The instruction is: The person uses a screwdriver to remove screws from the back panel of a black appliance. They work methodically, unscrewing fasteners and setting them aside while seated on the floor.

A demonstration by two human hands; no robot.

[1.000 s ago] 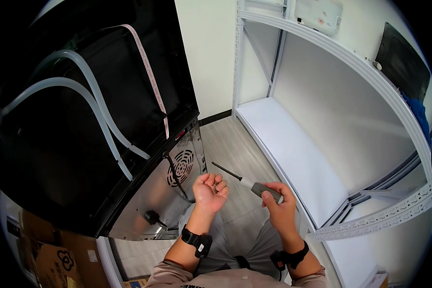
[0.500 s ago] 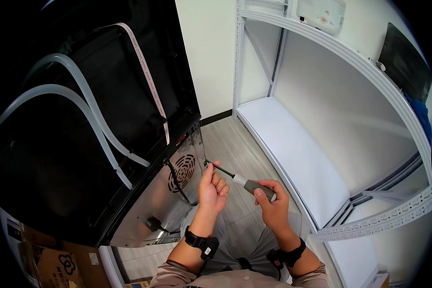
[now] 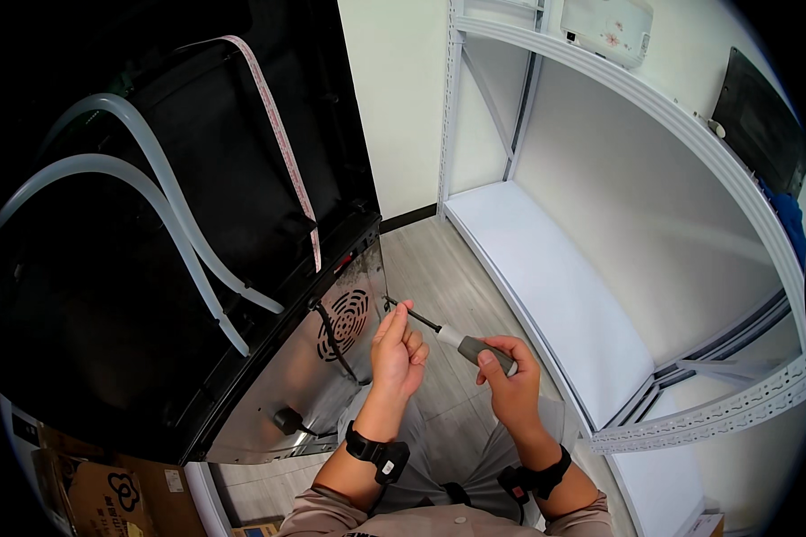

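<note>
Fingers round screwdriver — lettered carton

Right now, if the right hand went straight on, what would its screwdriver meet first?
Most likely the edge of the silver panel, near the tip of the screwdriver, though depth and contact are unclear. The left hand is at the screwdriver's shaft.

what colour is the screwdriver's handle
The screwdriver handle is grey, but whitish near the shaft, best seen in the head view.
</note>
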